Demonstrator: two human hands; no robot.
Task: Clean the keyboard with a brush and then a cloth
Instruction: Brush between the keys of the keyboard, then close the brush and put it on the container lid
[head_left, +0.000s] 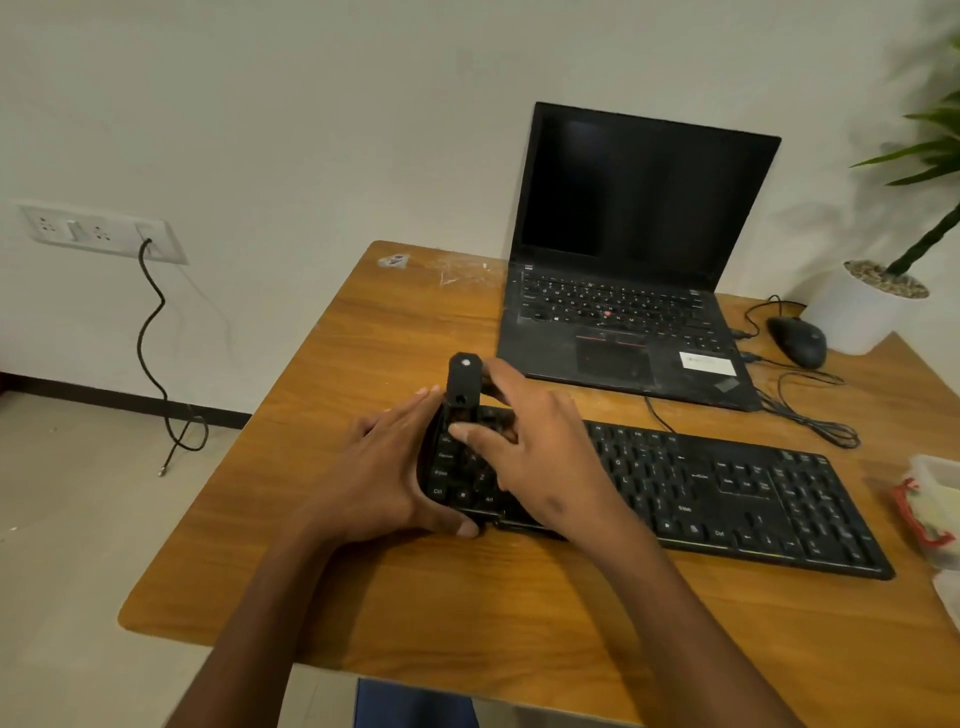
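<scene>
Black keyboard (727, 493) on wooden surface (467, 597), before laptop (639, 260). Left hand (395, 478) cups keyboard's left end, fingers spread. Right hand (535, 441) grips brush (462, 379) upright over keyboard's left keys. Clear container (935, 499) right of keyboard, contents unclear.

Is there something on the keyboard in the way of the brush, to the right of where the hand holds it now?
Nothing visible. The right hand holds the brush at the left end of the keyboard, where the left hand steadies the edge. The keys further right lie bare; the laptop sits behind, apart.
</scene>
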